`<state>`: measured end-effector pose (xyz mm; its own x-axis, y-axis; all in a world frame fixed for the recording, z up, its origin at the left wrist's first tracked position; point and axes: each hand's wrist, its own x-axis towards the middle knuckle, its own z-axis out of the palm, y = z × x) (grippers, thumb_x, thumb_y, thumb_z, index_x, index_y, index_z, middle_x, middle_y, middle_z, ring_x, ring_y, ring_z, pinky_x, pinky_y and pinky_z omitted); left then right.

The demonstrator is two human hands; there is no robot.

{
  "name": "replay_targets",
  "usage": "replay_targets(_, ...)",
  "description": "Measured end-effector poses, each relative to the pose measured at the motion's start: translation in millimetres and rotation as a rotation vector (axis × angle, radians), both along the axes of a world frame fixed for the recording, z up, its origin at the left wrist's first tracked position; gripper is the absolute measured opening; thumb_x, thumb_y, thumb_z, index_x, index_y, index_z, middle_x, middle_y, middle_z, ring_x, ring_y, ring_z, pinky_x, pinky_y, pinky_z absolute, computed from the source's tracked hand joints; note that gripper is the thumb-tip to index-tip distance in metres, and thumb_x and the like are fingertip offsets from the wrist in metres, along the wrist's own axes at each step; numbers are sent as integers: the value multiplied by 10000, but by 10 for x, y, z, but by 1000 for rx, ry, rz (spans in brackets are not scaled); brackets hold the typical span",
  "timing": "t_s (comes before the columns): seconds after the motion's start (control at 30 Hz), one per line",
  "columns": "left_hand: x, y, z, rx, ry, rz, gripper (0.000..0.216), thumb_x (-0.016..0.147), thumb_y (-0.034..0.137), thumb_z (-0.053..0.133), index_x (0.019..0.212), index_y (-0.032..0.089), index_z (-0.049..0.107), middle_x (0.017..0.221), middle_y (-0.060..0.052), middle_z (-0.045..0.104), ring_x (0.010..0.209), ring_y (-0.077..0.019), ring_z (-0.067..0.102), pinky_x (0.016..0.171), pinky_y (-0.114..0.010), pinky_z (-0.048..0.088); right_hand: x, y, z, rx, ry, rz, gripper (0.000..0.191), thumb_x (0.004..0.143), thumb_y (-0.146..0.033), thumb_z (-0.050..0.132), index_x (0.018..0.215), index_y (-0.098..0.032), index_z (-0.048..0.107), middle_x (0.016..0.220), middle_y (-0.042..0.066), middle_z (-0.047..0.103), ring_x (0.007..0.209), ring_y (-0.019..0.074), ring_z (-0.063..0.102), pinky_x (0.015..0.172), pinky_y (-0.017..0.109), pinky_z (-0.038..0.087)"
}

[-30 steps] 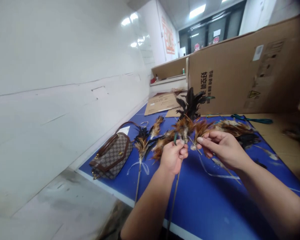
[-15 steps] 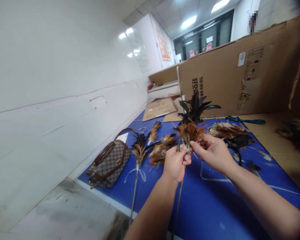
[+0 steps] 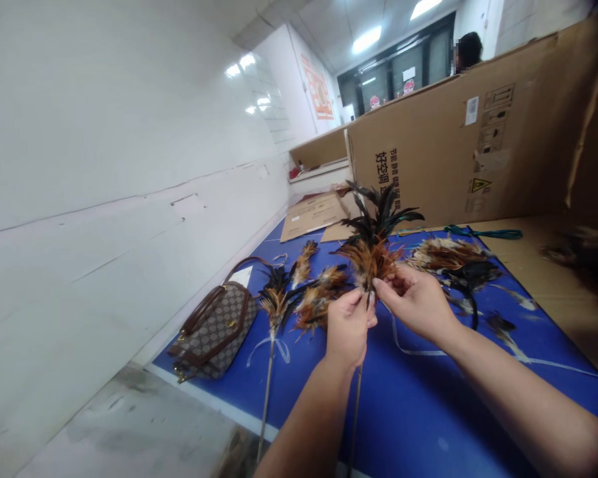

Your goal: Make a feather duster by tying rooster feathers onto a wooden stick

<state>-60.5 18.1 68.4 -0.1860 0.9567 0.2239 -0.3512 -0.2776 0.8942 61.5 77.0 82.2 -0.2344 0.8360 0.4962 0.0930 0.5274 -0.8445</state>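
Observation:
My left hand (image 3: 349, 326) is closed round the base of a feather duster (image 3: 371, 255), where the feathers meet its thin stick (image 3: 355, 418). Black plumes spread at the top, with orange-brown feathers lower down. My right hand (image 3: 421, 300) pinches at the lower brown feathers, thumb against their base; its other fingers curl partly behind them. A thin white ribbon (image 3: 418, 352) trails on the blue table below my right hand. Left of my hands lies a second feather duster (image 3: 275, 305) with a white ribbon tied on its stick.
A patterned handbag (image 3: 219, 332) stands at the table's left by the white wall. Loose brown feather bunches (image 3: 319, 302) lie behind my left hand, more feathers (image 3: 451, 259) at right. A large cardboard box (image 3: 428, 146) walls off the back; a person's head (image 3: 467, 52) shows above it.
The view has shifted slightly, and a person's head shows more fully above the box. Both hands stay on the duster, which has turned a little; my fingers have moved slightly at its base.

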Motion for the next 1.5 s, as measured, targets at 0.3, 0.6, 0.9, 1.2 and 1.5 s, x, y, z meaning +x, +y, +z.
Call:
replay_targets(0.3,-183,25,12,-109,-234,5,325,741,276,867,732,100,593,744,-17,531,572,-30,388,501,-184,231,50,-64,110,-227,30,132,295,909,-489,637,874,-199,600,503,-40,573,363,131,523,377,239,406)
replay_targets(0.6,-207,-6,-18,-163,-279,-48,357,730,241,869,744,116,534,744,-11,530,565,-22,370,500,-171,232,-65,-28,-105,-313,94,308,328,890,-400,662,1150,-224,565,655,-17,681,488,179,655,447,284,553)
replay_targets(0.9,-239,-16,-19,-164,-290,-51,375,731,239,865,728,129,507,742,-15,531,565,-26,364,504,-172,237,-67,-12,-101,-283,114,351,237,900,-413,653,934,-191,576,743,9,656,602,151,644,587,279,544)
replay_targets(1.2,-206,-26,-19,-159,-240,-13,361,731,275,868,728,129,538,728,-11,531,558,-33,370,496,-183,235,-162,-67,-295,-36,50,35,194,914,-355,615,885,-172,672,630,-26,533,546,117,447,516,248,369)
replay_targets(1.5,-148,-7,-69,-112,-167,109,418,704,396,891,670,131,569,658,12,495,528,-42,367,472,-197,242,-256,-210,-258,-11,-22,-103,233,900,-367,616,890,-170,741,582,-15,567,520,131,497,520,258,395)
